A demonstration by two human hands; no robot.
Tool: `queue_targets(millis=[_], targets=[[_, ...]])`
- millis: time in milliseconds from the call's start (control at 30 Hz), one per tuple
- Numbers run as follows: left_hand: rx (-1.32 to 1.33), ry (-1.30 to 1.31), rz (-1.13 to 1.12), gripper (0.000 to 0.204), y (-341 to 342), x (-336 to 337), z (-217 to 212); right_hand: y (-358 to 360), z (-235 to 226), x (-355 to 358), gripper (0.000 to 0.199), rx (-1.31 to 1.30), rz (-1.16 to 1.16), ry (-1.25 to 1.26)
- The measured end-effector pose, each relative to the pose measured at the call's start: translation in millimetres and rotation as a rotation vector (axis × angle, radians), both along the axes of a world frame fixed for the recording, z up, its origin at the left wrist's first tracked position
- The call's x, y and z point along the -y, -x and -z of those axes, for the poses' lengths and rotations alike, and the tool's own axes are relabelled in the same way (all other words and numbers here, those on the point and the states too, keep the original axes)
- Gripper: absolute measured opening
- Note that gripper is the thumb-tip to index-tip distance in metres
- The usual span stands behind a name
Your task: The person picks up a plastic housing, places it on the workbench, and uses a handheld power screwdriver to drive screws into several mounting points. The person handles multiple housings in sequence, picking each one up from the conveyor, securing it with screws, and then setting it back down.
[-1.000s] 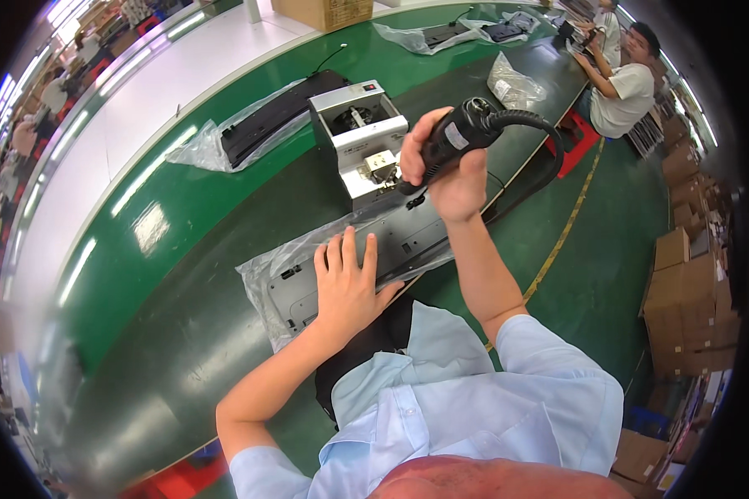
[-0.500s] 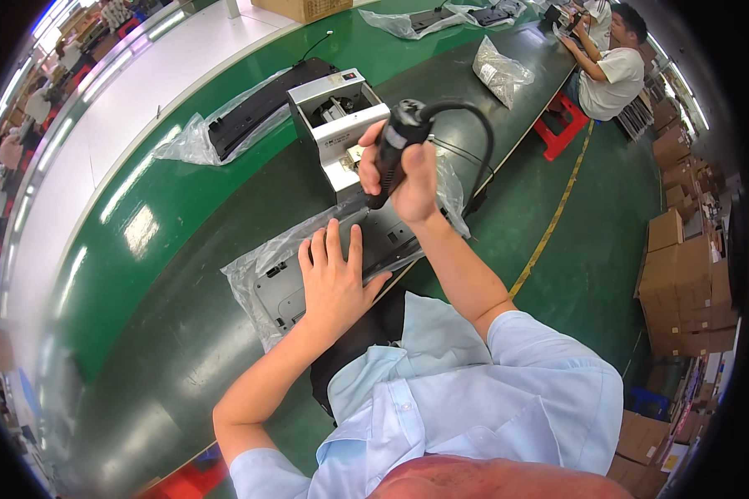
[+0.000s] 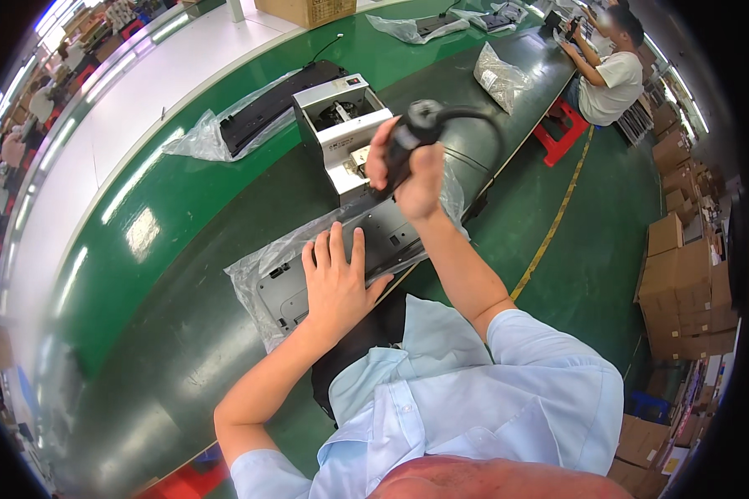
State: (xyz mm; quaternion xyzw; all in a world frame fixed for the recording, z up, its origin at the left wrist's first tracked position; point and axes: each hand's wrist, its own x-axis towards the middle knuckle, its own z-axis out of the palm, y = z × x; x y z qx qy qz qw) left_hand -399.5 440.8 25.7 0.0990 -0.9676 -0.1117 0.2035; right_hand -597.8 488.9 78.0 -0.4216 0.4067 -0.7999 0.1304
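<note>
My right hand is wrapped round a black corded electric screwdriver, held tilted above the far right part of a flat grey panel. Its lower end is blurred, so I cannot tell whether the tip touches anything. With fingers spread, my left hand lies flat on the panel's middle. A clear plastic bag is spread under and around the panel. Just beyond the screwdriver stands a silver-white box-shaped machine, open on top, that looks like a screw feeder.
A black panel on plastic wrap lies behind the feeder. Further along the green-topped bench is a clear bag of small parts. A co-worker sits near a red stool. Cardboard boxes are stacked at right.
The screwdriver in my right hand has shifted slightly to the right and is blurred by motion. My left hand stays in place on the panel.
</note>
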Motion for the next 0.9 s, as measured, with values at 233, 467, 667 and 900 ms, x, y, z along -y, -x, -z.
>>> queue_targets(millis=[233, 467, 667, 900], targets=[[0.002, 0.008, -0.004, 0.084, -2.2, -1.1, 0.3, 14.0, -26.3, 16.3, 0.076, -0.024, 0.074, 0.011], [0.011, -0.001, -0.006, 0.084, -1.2, 0.6, -2.7, -16.3, -10.5, -45.9, 0.08, 0.073, -0.027, -0.011], [0.034, 0.0, 0.003, 0.086, -0.2, 2.1, -1.0, -19.4, 2.1, -58.6, 0.078, 0.071, -0.004, -0.128], [0.026, 0.008, -0.007, 0.085, -1.2, 0.5, -2.4, -14.8, 12.6, -57.7, 0.076, 0.096, -0.065, -0.13]])
